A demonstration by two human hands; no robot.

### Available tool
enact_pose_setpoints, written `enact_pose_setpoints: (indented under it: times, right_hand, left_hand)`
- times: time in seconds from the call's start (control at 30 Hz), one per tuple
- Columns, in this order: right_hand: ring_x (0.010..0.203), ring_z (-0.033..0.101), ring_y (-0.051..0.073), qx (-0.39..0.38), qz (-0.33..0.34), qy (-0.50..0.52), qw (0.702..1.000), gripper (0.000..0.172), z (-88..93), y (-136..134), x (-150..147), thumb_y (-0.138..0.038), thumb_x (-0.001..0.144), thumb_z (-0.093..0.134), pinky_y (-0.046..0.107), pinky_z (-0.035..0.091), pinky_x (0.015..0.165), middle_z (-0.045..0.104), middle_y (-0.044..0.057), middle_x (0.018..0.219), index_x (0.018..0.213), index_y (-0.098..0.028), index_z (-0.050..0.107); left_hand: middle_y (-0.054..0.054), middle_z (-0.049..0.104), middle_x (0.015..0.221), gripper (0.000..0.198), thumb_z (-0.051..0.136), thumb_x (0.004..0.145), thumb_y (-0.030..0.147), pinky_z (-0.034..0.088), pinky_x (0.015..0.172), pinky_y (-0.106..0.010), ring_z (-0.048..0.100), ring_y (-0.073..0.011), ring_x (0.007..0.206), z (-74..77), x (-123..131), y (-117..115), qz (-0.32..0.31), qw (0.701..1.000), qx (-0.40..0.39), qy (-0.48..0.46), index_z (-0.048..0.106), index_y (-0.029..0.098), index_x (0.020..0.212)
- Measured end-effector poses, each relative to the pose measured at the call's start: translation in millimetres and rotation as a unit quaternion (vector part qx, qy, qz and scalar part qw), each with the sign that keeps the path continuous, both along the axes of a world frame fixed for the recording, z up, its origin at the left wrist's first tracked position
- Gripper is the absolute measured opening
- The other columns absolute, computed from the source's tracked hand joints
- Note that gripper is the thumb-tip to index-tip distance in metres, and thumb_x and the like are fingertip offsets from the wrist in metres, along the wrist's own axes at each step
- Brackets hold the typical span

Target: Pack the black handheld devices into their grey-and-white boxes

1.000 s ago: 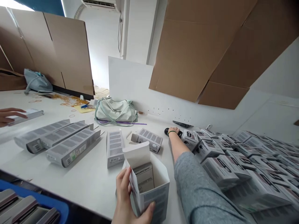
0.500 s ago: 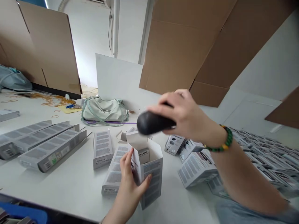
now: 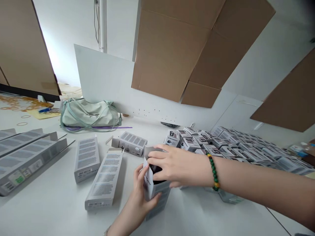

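The carton (image 3: 157, 205) is white and grey, the bracelet (image 3: 214, 172) green and yellow.

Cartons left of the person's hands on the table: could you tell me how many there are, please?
6: three flap-open cartons far left, one cut off by the frame; two long cartons mid-table; one crosswise carton beyond them. Others may be hidden.

A pale green handbag (image 3: 90, 114), loose rubber bands (image 3: 19, 104), brown cardboard sheets (image 3: 169, 55), heaped product boxes (image 3: 236, 147)
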State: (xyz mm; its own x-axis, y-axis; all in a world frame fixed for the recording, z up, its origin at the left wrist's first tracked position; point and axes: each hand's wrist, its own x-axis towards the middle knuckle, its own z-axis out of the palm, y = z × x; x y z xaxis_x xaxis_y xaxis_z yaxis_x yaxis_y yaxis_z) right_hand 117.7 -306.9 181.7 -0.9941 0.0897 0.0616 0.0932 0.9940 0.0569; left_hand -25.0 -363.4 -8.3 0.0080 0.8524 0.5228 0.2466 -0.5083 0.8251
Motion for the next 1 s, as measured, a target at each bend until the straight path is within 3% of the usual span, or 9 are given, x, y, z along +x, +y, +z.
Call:
enact_pose_setpoints:
  times: [0.13,0.3,0.47,0.6,0.67,0.73,0.83,0.93,1.0]
  right_hand:
    - [0.113,0.061,0.025,-0.083,-0.079,0.073,0.991,0.02,-5.9,-16,18,-0.018,0.084,0.068,0.04,0.052,0.095,0.064,0.013,0.123,0.104,-0.021,0.068]
    - [0.11,0.059,0.026,-0.149,-0.207,0.205,0.945,0.017,-46.3,-31,32,-0.032,0.092,0.061,0.048,0.043,0.103,0.07,0.007,0.103,0.106,-0.024,0.066]
    - [0.13,0.047,0.025,-0.24,-0.337,0.419,0.808,0.034,-96.4,-50,42,-0.044,0.1,0.041,0.042,0.039,0.11,0.051,0.009,0.132,0.126,-0.031,0.058]
    - [0.132,0.047,0.025,-0.39,-0.274,0.411,0.777,0.043,-126.4,-60,37,-0.055,0.099,0.033,0.043,0.038,0.113,0.045,0.008,0.138,0.117,-0.032,0.066]
    - [0.133,0.048,0.026,-0.412,-0.238,0.483,0.736,0.03,-130.4,-61,34,-0.053,0.096,0.047,0.044,0.04,0.111,0.045,0.006,0.137,0.113,-0.034,0.062]
    - [0.131,0.051,0.028,-0.408,-0.186,0.57,0.689,0.043,-126.9,-59,32,-0.057,0.083,0.065,0.046,0.044,0.108,0.041,0.004,0.141,0.12,-0.04,0.052]
    - [0.127,0.055,0.029,-0.382,-0.154,0.534,0.739,0.064,-113.6,-57,34,-0.055,0.074,0.075,0.047,0.045,0.107,0.053,0.007,0.135,0.13,-0.04,0.047]
    - [0.126,0.056,0.025,-0.314,-0.176,0.431,0.828,0.023,-102.0,-59,37,-0.037,0.088,0.067,0.044,0.044,0.108,0.069,0.006,0.117,0.11,-0.032,0.07]
    - [0.124,0.057,0.024,-0.29,-0.172,0.43,0.838,0.013,-97.9,-60,39,-0.032,0.091,0.065,0.042,0.047,0.106,0.072,0.006,0.114,0.098,-0.03,0.076]
  left_hand:
    - [-0.013,0.023,0.146,0.084,0.063,0.082,0.016,0.04,0.106,-0.059,0.036,-0.0377,0.139,-6.8,-5,0,-0.024,0.999,0.025,0.012,0.017,0.04,0.148]
    - [-0.012,0.021,0.151,0.083,0.062,0.084,0.014,0.036,0.111,-0.056,0.032,-0.0358,0.143,-3.0,-13,-6,-0.067,0.996,0.009,0.054,0.018,0.042,0.149]
    - [-0.009,0.025,0.149,0.048,0.062,0.085,0.02,0.041,0.11,-0.052,0.036,-0.0341,0.141,10.0,-17,-15,-0.078,0.993,-0.022,0.088,0.049,0.035,0.129]
    - [-0.012,0.032,0.146,0.027,0.066,0.084,0.039,0.048,0.103,-0.052,0.033,-0.0395,0.141,13.8,-10,-16,-0.051,0.997,-0.001,0.056,0.06,0.027,0.107]
    - [-0.011,0.044,0.137,0.034,0.065,0.086,0.041,0.05,0.1,-0.052,0.045,-0.0348,0.133,12.3,-5,-14,-0.05,0.997,0.058,-0.001,0.053,0.032,0.116]
    - [-0.008,0.053,0.126,0.05,0.063,0.088,0.043,0.05,0.099,-0.052,0.054,-0.029,0.123,10.3,-1,-10,-0.06,0.99,0.119,-0.056,0.039,0.04,0.131]
    - [-0.007,0.054,0.116,0.053,0.059,0.083,0.058,0.048,0.102,-0.051,0.057,-0.0274,0.117,8.4,0,-4,-0.061,0.989,0.131,-0.022,0.046,0.04,0.131]
    - [-0.007,0.051,0.114,0.05,0.053,0.079,0.067,0.047,0.104,-0.046,0.054,-0.0281,0.119,8.2,-2,-3,-0.063,0.992,0.109,0.03,0.06,0.036,0.118]
    - [-0.006,0.051,0.116,0.047,0.051,0.082,0.065,0.047,0.104,-0.044,0.052,-0.0273,0.121,8.3,-3,-4,-0.072,0.991,0.108,0.031,0.06,0.038,0.12]
